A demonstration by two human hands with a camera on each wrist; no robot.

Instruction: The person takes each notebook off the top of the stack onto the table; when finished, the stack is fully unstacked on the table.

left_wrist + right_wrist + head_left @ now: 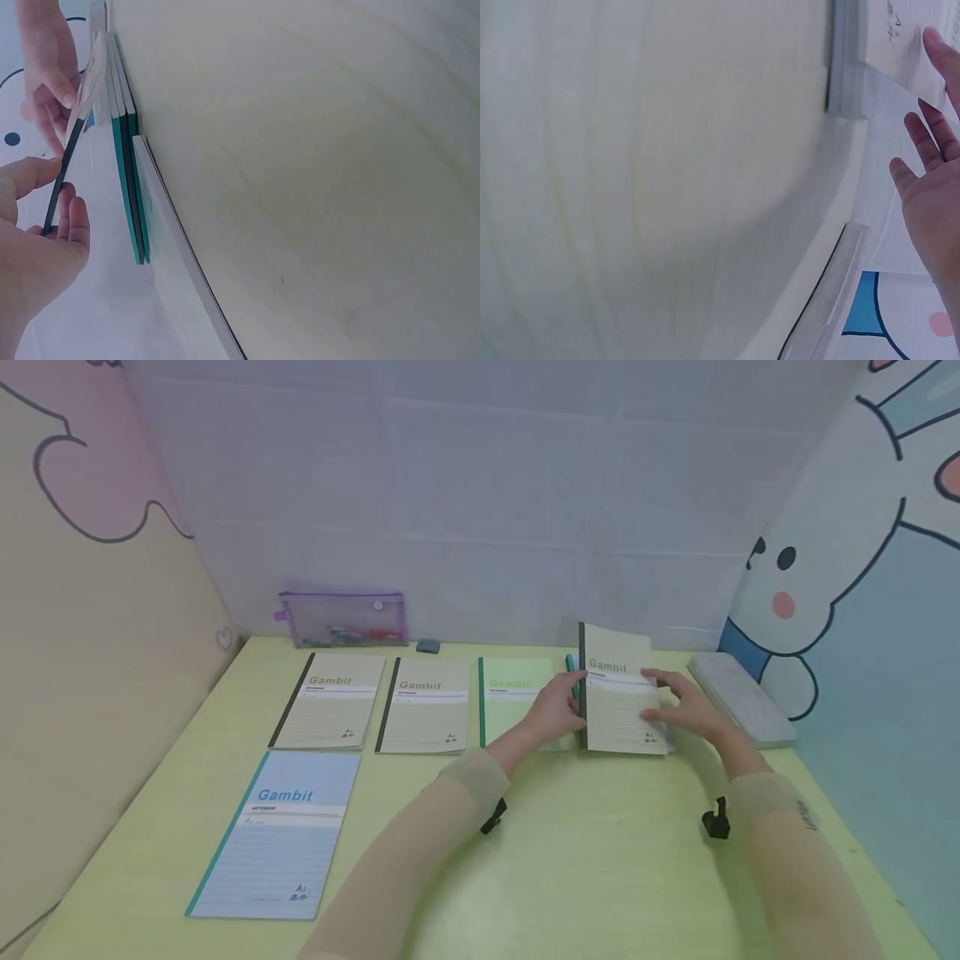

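Note:
A cream Gambit notebook (618, 714) with a dark spine is held up, tilted, at the back right of the table. My left hand (551, 714) pinches its spine between thumb and fingers. At the opposite edge, my right hand (690, 706) grips it, thumb (939, 52) on the cover and some fingers spread behind. Below the held notebook lies a small stack of notebooks (120, 97) with green and dark spines, mostly hidden in the head view. Just left of it, a light green notebook (517, 714) lies partly behind my left hand.
Two cream notebooks (326, 710) lie further left in the same row. Nearer me at left is a blue notebook (277, 843). A purple mesh pencil case (345, 620) and a dark eraser (428, 646) sit along the back. A pale flat box (742, 697) lies at right.

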